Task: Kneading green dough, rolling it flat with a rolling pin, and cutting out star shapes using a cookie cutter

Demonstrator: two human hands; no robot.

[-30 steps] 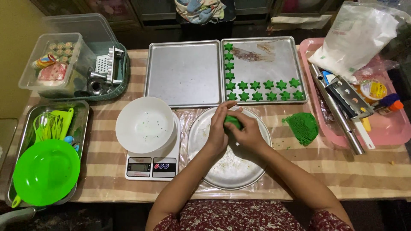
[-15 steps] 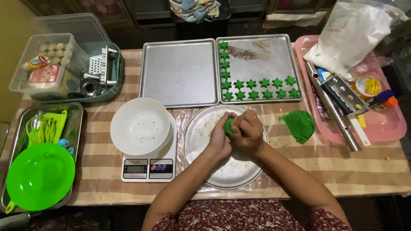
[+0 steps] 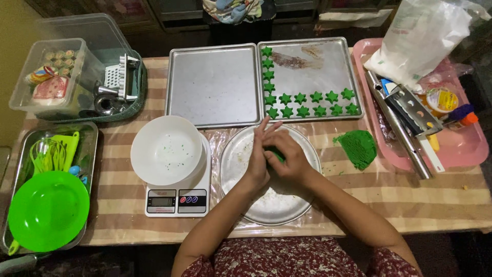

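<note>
My left hand (image 3: 256, 154) and my right hand (image 3: 288, 155) are pressed together over a round metal plate (image 3: 271, 205). Between the palms sits a small piece of green dough (image 3: 277, 154), mostly hidden. Left-hand fingers point up and away, flat against the right hand, which curls around the dough. A larger lump of green dough (image 3: 359, 147) lies on the table to the right. Beyond the plate, a baking tray (image 3: 318, 66) carries several green star-shaped pieces (image 3: 307, 102) along its left and front edges.
An empty baking tray (image 3: 212, 84) lies at the back centre. A white bowl (image 3: 166, 151) rests on a kitchen scale (image 3: 177, 200). At left are a green plate (image 3: 48, 210) in a metal tray and a clear box (image 3: 51, 77). A pink tray (image 3: 461, 149) holds tools and a white bag (image 3: 417, 38).
Both hands stay over the plate with the dough between them. The left fingers have straightened and the palms have shifted against each other, covering more of the dough.
</note>
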